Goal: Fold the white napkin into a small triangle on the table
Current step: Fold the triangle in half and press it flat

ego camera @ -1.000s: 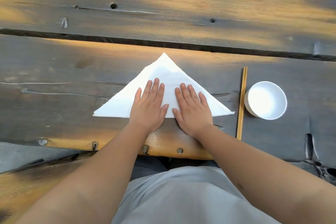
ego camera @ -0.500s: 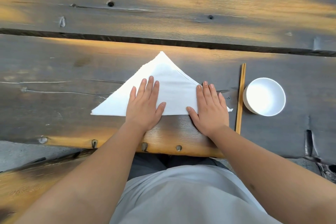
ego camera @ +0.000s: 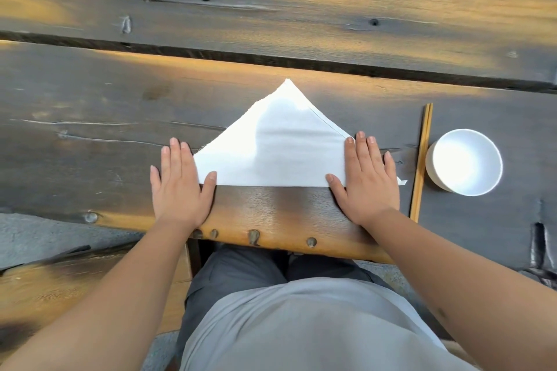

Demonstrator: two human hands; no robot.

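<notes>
Napkin: the napkin (ego camera: 280,153) lies flat on the worktop (ego camera: 90,117) as a wide triangle — long edge toward the person, apex pointing away. A thin offset line along its right slope shows two layers not quite matched.
Napkin corners: the left corner is hidden under the left hand; the tip of the right corner pokes out past the right hand, near the chopsticks.
Left hand: the left hand (ego camera: 177,187) lies palm down on the left end of the napkin, fingers (ego camera: 176,156) straight and together, thumb spread to the long edge. It grasps nothing.
Right hand: the right hand (ego camera: 366,181) lies palm down on the right end, fingers straight, thumb out on the long edge — pressing flat, grasping nothing.
Chopsticks: a pair of chopsticks (ego camera: 422,159) lies just right of the napkin, running away from the person.
Bowl: a white bowl (ego camera: 465,161) stands upright just beside the chopsticks, on their right.
Worktop: dark, weathered planks with knots and a long gap behind the napkin.
</notes>
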